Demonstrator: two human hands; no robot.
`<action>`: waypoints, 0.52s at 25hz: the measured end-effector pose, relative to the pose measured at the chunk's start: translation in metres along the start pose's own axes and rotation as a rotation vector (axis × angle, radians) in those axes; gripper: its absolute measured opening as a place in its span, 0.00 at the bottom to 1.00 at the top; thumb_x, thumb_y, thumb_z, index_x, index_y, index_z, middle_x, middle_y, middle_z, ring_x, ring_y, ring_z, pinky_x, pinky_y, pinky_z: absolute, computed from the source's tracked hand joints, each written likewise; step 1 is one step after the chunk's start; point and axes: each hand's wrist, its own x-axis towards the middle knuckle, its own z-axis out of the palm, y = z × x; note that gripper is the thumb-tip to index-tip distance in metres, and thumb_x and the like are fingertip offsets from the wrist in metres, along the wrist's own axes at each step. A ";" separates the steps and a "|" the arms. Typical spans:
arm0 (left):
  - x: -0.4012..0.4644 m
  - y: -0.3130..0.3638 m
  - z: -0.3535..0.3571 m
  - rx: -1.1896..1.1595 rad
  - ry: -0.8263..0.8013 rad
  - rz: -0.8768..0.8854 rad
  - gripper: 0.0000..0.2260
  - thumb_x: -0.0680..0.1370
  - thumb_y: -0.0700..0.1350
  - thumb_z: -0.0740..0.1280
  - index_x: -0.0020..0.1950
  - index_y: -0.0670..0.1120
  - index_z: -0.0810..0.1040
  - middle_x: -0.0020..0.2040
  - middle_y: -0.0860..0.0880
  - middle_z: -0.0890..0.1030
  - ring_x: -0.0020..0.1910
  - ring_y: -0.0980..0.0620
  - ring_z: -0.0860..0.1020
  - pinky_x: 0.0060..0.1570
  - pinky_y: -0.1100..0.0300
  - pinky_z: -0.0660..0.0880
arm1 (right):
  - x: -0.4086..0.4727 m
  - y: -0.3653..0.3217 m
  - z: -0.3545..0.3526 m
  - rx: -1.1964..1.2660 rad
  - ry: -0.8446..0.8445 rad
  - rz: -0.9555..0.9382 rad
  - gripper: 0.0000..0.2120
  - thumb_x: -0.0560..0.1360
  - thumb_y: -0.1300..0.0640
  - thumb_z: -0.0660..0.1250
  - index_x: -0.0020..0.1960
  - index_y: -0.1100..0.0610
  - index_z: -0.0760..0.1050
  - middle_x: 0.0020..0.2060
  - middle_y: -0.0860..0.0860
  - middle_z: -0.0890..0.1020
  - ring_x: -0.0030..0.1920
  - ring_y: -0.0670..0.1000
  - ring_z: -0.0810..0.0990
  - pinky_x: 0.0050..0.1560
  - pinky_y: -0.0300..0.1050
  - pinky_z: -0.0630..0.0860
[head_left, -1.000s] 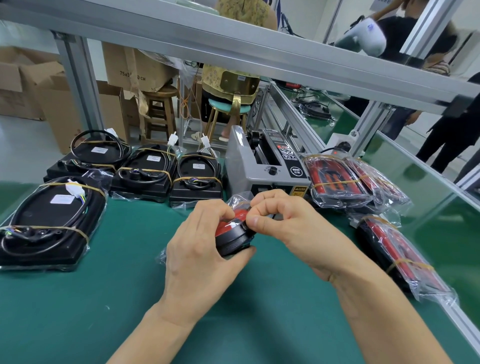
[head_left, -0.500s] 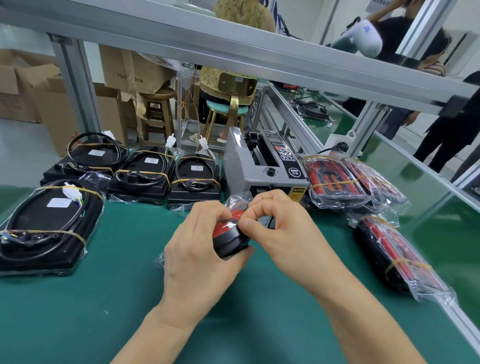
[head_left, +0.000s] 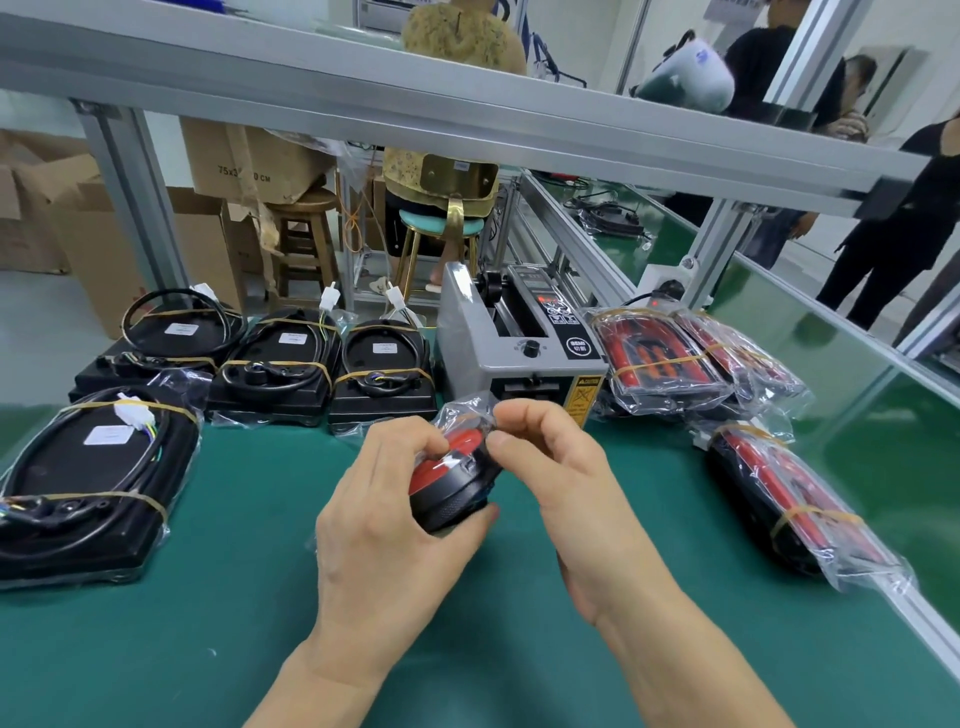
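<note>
Now, at the centre of the frame, you are gripping the red-and-black round part (head_left: 451, 480) in your left hand (head_left: 384, 525), fingers curling round it over the green desk (head_left: 208, 649). Your right hand (head_left: 566, 493) is pinching the clear bag (head_left: 464, 409) at the part's upper edge, just below the grey machine (head_left: 514, 348).
</note>
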 end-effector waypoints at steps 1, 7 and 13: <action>0.000 0.000 0.001 0.000 0.007 0.000 0.22 0.60 0.49 0.75 0.50 0.53 0.71 0.47 0.57 0.76 0.43 0.53 0.77 0.42 0.57 0.73 | 0.000 0.001 0.003 -0.028 0.001 -0.021 0.07 0.73 0.59 0.70 0.49 0.49 0.78 0.49 0.46 0.82 0.50 0.40 0.78 0.50 0.31 0.71; -0.001 -0.003 0.003 -0.041 0.018 0.024 0.21 0.61 0.48 0.75 0.50 0.52 0.71 0.48 0.57 0.76 0.44 0.54 0.77 0.43 0.60 0.73 | -0.002 0.012 0.012 -0.001 0.080 -0.075 0.07 0.75 0.60 0.68 0.50 0.49 0.77 0.51 0.48 0.81 0.53 0.43 0.78 0.53 0.34 0.72; 0.003 -0.014 -0.007 -0.220 0.126 0.004 0.21 0.64 0.50 0.75 0.53 0.48 0.75 0.51 0.58 0.77 0.49 0.61 0.77 0.52 0.72 0.70 | 0.003 0.020 -0.021 -0.144 -0.049 -0.054 0.33 0.57 0.56 0.74 0.60 0.39 0.71 0.57 0.36 0.77 0.59 0.36 0.74 0.55 0.33 0.69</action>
